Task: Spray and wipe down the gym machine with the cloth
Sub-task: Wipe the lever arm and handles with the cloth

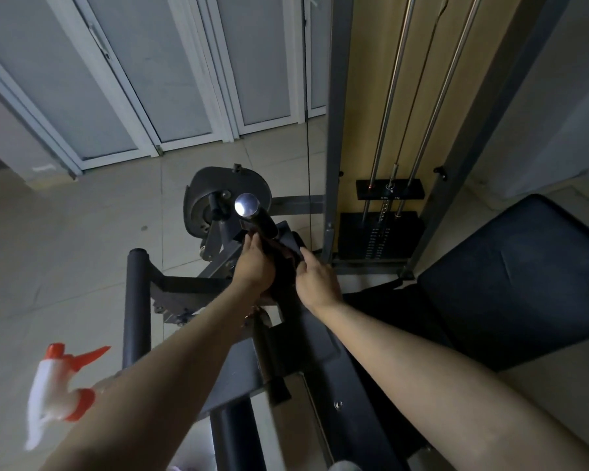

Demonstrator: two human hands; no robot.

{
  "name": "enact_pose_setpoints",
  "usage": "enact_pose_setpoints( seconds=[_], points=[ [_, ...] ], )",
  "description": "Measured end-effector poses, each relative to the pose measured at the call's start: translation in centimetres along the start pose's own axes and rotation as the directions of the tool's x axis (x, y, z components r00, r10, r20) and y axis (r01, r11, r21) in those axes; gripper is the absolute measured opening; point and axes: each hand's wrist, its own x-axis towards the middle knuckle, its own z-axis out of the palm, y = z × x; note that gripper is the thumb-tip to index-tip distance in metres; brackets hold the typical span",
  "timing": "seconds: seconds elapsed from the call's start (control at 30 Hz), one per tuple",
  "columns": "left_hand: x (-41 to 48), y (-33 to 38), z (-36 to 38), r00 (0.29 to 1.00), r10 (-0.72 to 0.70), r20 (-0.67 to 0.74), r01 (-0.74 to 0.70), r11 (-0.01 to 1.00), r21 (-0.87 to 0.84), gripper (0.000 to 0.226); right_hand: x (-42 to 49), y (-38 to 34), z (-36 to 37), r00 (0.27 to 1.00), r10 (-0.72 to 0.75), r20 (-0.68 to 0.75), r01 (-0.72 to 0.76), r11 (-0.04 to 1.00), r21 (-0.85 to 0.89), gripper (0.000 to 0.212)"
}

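Arms outstretched; L hand (253, 263) & R hand (317, 283) grips curled on cloth (288, 261), prob. wrapping handle (255, 215).

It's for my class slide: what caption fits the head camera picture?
Left hand and right hand hold a dark cloth on the chrome-capped handle; spray bottle at lower left.

Left hand (255, 265) and right hand (317, 281) grip dark cloth (285, 266) at machine handle (259, 219).

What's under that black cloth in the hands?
The machine's dark handle bar, its shiny cap poking out above the cloth. The cloth, left hand and right hand hide the bar's lower part.
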Motion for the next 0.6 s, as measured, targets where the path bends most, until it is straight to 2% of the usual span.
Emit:
enact_pose_setpoints(
  seconds=[0.17,0.37,0.47,0.6],
  points=[
    [1.1,0.6,-0.2,0.998,-0.053,-0.036,0.05,0.996,-0.075,0.046,-0.1,-0.1,0.1,1.0,-0.014,-0.018,0.014,1.0,0.011,0.04],
    [-0.8,1.3,-0.3,0.995,-0.101,0.005,0.1,0.989,0.105,0.019,0.4,0.4,0.3,0.998,0.056,0.008,-0.056,0.99,0.133,0.045],
    [-2.8,1.6,0.5,0.996,-0.082,0.046,0.07,0.976,0.204,0.032,0.4,0.5,0.2,0.997,0.075,0.019,-0.077,0.978,0.193,0.046],
    [-5.1,1.1,1.2,0.997,-0.038,0.062,0.025,0.982,0.189,0.035,-0.3,-0.1,-0.1,0.997,0.075,-0.001,-0.074,0.976,0.207,0.044]
  ],
)
